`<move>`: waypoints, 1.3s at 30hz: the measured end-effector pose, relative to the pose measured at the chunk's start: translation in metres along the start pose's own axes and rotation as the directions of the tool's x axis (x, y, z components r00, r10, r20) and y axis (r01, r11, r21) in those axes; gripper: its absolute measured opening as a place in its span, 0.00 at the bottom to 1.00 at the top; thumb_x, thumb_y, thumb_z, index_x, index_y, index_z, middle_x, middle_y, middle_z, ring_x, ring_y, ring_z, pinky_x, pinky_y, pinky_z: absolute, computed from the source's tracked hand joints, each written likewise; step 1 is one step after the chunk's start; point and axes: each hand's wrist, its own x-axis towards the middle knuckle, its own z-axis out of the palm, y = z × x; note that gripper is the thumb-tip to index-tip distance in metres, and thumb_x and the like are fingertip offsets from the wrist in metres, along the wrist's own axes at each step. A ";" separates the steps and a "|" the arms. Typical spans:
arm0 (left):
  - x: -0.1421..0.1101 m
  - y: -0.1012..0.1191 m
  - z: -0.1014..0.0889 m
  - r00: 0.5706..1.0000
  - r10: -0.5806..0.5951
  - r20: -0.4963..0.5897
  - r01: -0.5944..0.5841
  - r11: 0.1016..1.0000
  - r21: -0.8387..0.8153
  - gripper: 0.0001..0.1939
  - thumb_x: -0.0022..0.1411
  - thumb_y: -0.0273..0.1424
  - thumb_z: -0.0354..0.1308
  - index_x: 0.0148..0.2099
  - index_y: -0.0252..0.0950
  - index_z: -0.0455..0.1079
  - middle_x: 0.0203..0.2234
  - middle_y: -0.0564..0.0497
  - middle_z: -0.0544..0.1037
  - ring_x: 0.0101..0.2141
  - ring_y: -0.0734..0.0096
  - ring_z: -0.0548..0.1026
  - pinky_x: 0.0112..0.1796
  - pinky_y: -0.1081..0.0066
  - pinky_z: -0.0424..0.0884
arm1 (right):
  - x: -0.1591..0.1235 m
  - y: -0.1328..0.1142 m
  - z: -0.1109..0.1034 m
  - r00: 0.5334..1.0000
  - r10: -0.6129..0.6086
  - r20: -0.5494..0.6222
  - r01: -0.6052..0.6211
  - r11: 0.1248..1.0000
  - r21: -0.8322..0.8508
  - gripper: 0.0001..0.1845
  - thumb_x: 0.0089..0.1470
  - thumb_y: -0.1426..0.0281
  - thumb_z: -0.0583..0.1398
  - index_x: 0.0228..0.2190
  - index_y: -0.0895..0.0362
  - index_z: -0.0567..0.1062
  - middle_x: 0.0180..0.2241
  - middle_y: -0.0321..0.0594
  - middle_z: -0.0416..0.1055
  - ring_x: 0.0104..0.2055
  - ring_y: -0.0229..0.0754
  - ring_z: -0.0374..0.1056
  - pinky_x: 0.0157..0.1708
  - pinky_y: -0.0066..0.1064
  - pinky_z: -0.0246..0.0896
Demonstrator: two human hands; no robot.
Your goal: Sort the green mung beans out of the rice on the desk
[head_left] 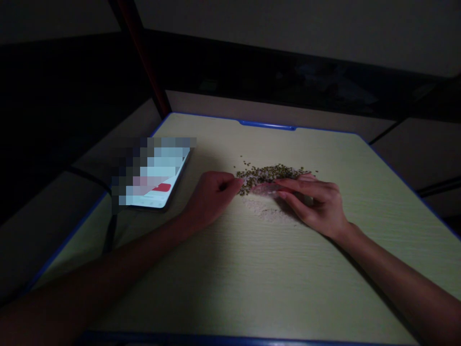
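A heap of small green beans, looking like mung beans, lies on the table with whitish bits among them. My left hand is closed at the heap's left end, thumb and forefinger together; what they hold, if anything, I cannot make out. On the right, the thumb and fingers of my right hand pinch the edge of a clear, pinkish plastic piece, perhaps a bag, in front of the beans. Closer to me, a thin patch of pale grains is spread out under the plastic piece. Dim light blurs the details.
A lit phone, partly pixelated, lies on the left with a dark cable beside it. The pale table has a blue rim and a blue handle at its far edge. A dark red post stands behind the far left corner.
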 end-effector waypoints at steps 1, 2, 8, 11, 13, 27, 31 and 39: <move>0.000 0.000 0.000 1.000 0.001 0.002 -0.001 1.000 0.003 0.20 0.55 0.32 0.49 0.14 0.36 0.49 0.10 0.60 0.50 0.16 0.81 0.51 0.21 0.73 0.46 | 0.000 0.000 0.000 1.000 -0.004 0.004 0.004 1.000 0.000 0.12 0.50 0.76 0.61 0.39 0.56 0.77 0.22 0.36 0.76 0.22 0.38 0.66 0.28 0.34 0.61; 0.000 0.000 0.000 1.000 0.000 0.004 0.000 1.000 0.006 0.20 0.55 0.32 0.49 0.14 0.36 0.49 0.10 0.60 0.50 0.16 0.81 0.51 0.21 0.73 0.46 | 0.000 0.000 0.000 1.000 -0.007 0.008 0.007 1.000 0.000 0.12 0.50 0.76 0.61 0.39 0.56 0.77 0.23 0.36 0.76 0.22 0.38 0.66 0.28 0.34 0.61; 0.000 -0.001 0.000 1.000 -0.005 0.009 0.005 1.000 0.003 0.20 0.55 0.32 0.49 0.14 0.36 0.50 0.10 0.60 0.51 0.16 0.81 0.52 0.21 0.73 0.46 | 0.000 0.000 0.000 1.000 -0.010 0.025 0.009 1.000 0.010 0.13 0.50 0.76 0.61 0.40 0.56 0.77 0.25 0.37 0.77 0.23 0.37 0.67 0.28 0.34 0.60; 0.000 -0.001 0.000 1.000 0.008 0.004 -0.008 1.000 0.002 0.20 0.55 0.32 0.49 0.14 0.36 0.50 0.10 0.60 0.51 0.16 0.81 0.52 0.21 0.73 0.46 | 0.000 0.001 0.000 1.000 -0.014 0.021 0.014 1.000 0.013 0.13 0.50 0.76 0.61 0.39 0.56 0.78 0.24 0.38 0.77 0.23 0.38 0.66 0.28 0.35 0.60; 0.000 -0.002 0.000 1.000 0.012 0.003 -0.012 1.000 0.006 0.20 0.55 0.32 0.49 0.14 0.36 0.50 0.10 0.60 0.51 0.16 0.81 0.52 0.21 0.73 0.46 | 0.000 0.001 0.000 1.000 -0.023 0.019 0.022 1.000 0.016 0.13 0.50 0.76 0.61 0.39 0.56 0.78 0.24 0.38 0.77 0.23 0.38 0.66 0.29 0.35 0.60; 0.000 0.001 0.000 1.000 -0.019 0.013 0.018 1.000 0.009 0.20 0.55 0.32 0.49 0.14 0.36 0.51 0.09 0.60 0.52 0.16 0.81 0.52 0.20 0.74 0.46 | 0.000 0.000 -0.001 0.997 -0.067 0.050 0.065 0.997 0.034 0.19 0.50 0.76 0.61 0.44 0.48 0.75 0.29 0.35 0.79 0.25 0.38 0.68 0.30 0.35 0.63; 0.001 0.002 0.000 1.000 -0.023 0.012 0.023 1.000 0.011 0.20 0.54 0.32 0.49 0.14 0.36 0.50 0.10 0.60 0.51 0.16 0.80 0.52 0.21 0.74 0.47 | 0.001 0.001 0.001 0.995 -0.089 0.046 0.088 0.996 0.020 0.18 0.50 0.75 0.61 0.44 0.50 0.75 0.30 0.36 0.79 0.25 0.38 0.69 0.32 0.35 0.63; 0.000 0.001 0.000 1.000 -0.023 0.017 0.023 1.000 -0.006 0.20 0.55 0.33 0.48 0.14 0.36 0.50 0.10 0.60 0.50 0.16 0.80 0.51 0.21 0.73 0.47 | 0.001 0.000 0.002 0.999 -0.046 0.024 0.046 0.999 -0.015 0.14 0.50 0.76 0.61 0.41 0.54 0.77 0.24 0.37 0.77 0.23 0.39 0.67 0.28 0.35 0.62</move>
